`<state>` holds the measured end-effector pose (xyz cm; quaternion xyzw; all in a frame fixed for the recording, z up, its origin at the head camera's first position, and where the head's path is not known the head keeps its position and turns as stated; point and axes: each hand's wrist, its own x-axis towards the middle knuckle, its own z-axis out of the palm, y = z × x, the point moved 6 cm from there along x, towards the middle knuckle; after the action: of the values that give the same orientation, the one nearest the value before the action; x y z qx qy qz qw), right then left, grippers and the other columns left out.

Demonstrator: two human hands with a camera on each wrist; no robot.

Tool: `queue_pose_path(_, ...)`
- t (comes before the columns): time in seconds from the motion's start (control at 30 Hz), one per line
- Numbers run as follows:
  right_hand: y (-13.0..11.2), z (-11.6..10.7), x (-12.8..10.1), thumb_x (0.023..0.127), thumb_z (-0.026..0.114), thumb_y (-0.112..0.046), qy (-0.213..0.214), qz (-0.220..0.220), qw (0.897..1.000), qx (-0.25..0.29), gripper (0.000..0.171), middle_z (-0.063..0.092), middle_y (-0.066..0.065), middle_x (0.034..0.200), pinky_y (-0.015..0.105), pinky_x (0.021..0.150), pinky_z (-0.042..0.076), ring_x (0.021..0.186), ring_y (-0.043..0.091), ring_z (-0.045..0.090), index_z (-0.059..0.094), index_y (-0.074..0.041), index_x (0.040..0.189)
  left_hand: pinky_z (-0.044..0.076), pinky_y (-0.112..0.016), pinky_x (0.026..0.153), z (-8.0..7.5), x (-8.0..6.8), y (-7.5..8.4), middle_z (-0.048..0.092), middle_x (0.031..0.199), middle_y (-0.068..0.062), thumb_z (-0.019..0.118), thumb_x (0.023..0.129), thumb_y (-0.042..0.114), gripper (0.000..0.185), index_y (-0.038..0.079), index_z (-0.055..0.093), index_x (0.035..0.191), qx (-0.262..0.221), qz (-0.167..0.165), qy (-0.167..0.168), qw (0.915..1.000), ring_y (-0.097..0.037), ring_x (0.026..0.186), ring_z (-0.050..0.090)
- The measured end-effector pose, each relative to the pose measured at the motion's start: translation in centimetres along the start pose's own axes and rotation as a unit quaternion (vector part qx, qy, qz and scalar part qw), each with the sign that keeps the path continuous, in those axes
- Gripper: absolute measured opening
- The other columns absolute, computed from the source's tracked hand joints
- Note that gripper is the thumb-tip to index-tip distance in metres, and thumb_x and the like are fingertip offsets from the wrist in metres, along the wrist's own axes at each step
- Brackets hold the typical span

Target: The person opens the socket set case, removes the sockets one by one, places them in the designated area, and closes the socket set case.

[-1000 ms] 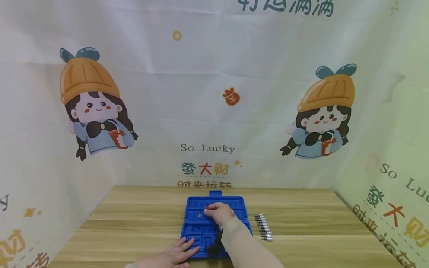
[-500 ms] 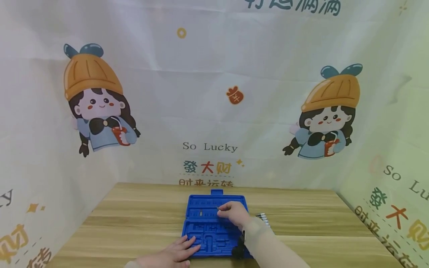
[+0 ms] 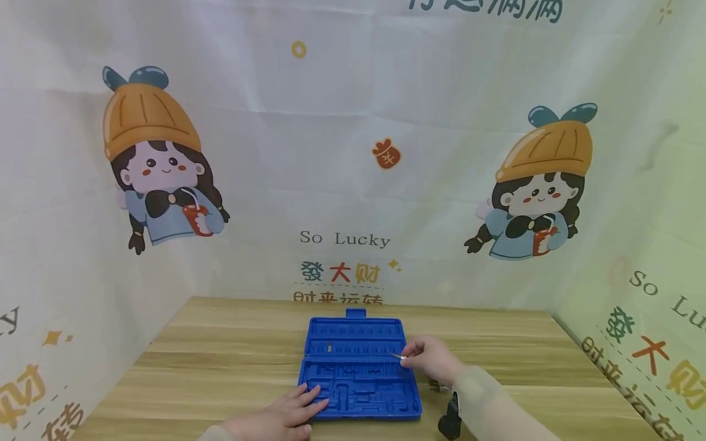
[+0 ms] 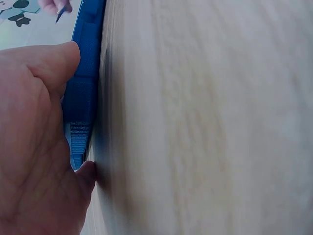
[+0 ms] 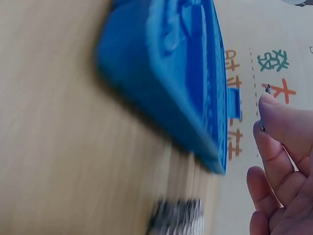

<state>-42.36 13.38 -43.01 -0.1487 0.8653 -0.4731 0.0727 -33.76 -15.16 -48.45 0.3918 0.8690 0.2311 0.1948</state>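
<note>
wooden table [image 3: 220, 367] bears blue slotted case [image 3: 358, 373].

The left hand [image 3: 278, 418] lies flat, palm down, fingers straight and together, pointing forward and right. The right hand [image 3: 434, 358] is raised with forearm stretched forward, thumb and forefinger [image 5: 281, 122] pinched together, other fingers loosely curled.

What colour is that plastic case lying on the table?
The case is bright blue, seen best in the head view.
</note>
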Motion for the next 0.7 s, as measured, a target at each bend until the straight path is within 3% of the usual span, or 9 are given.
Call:
queue_pose_path(0.27, 2.6, -2.4, -2.9, 0.083, 0.073, -0.005, 0.014, 0.005, 1.0, -0.02, 0.009, 0.06, 0.002, 0.08, 0.033, 0.066, 0.046, 0.076, 0.016, 0.054, 0.065, -0.001, 0.087, 0.022, -0.06, 0.108, -0.3, -0.1, 1.0, 0.021, 0.156, -0.022, 0.041, 0.103, 0.037, 0.056, 0.015, 0.029, 0.153, -0.006, -0.017, 0.02, 0.9996, -0.048, 0.141, 0.011)
queue_pose_path(0.5, 3.9, -3.5, -4.9, 0.076, 0.075, -0.001, 0.018, -0.041, 0.998, -0.038, 0.01, 0.063, 0.0, 0.077, 0.029, 0.064, 0.045, 0.073, 0.015, 0.054, 0.067, 0.0, 0.082, 0.021, -0.06, 0.109, -0.2, -0.2, 0.8, 0.019, 0.158, -0.015, 0.041, 0.102, 0.042, 0.055, 0.023, 0.029, 0.153, -0.021, -0.051, 0.012, 0.9984, -0.043, 0.143, 0.009)
queue_pose_path(0.7, 4.6, -3.3, -5.8, 0.072, 0.077, -0.001, 0.028, -0.048, 0.995, -0.086, 0.011, 0.062, -0.003, 0.073, 0.024, 0.058, 0.043, 0.066, 0.011, 0.052, 0.067, -0.004, 0.077, 0.022, -0.06, 0.108, -0.4, -0.3, 1.4, 0.022, 0.157, -0.015, 0.042, 0.102, 0.039, 0.054, 0.021, 0.032, 0.152, -0.007, -0.068, 0.024, 0.9974, -0.044, 0.143, 0.012)
